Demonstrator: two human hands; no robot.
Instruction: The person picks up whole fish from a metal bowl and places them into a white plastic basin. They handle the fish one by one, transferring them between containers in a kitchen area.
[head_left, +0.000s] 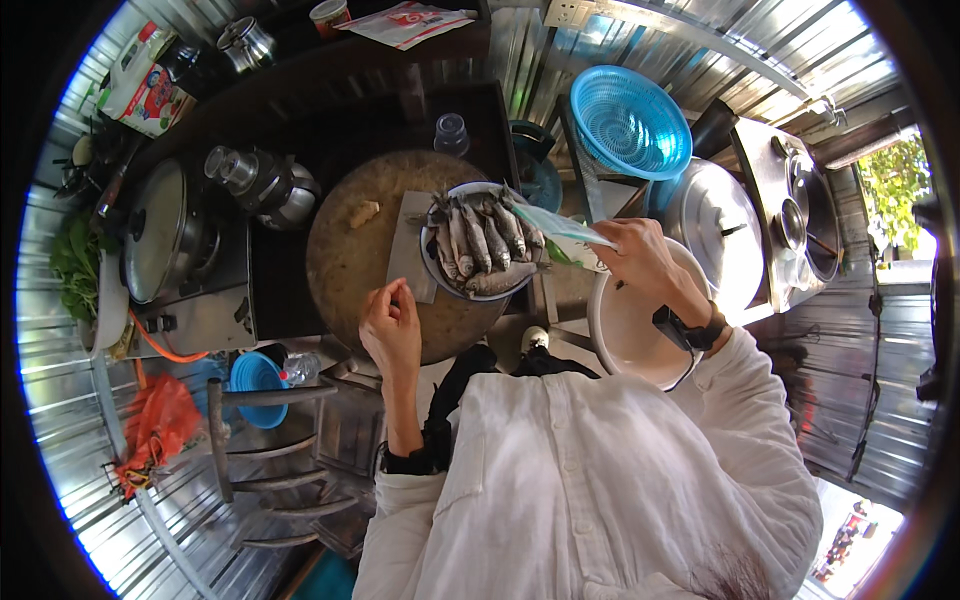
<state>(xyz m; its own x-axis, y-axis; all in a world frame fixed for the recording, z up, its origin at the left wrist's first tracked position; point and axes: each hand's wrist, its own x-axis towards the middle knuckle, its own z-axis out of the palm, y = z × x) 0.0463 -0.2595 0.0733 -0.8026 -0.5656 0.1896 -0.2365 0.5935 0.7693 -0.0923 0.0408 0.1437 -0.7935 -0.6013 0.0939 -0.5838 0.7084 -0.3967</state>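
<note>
Several whole fish (480, 238) lie in a white bowl with a dark rim (450, 289), near the right side of a round wooden chopping board (341, 285). A cleaver-like grey blade (409, 251) lies flat on the board, partly under the bowl. My right hand (637, 255) grips the end of a translucent plastic packet with a green edge (559, 223), its far end over the fish. My left hand (394, 322) is above the board's near edge, fingers curled, with no object visible in it. A small piece of ginger or similar food (364, 214) rests on the board.
A large pale basin (622, 330) stands below my right forearm, with a lidded metal pot (720, 225) beyond it. A blue plastic colander (630, 120) is at the upper right. On the left are a lidded pan (159, 232), a metal kettle (289, 195) and a wooden chair (277, 394).
</note>
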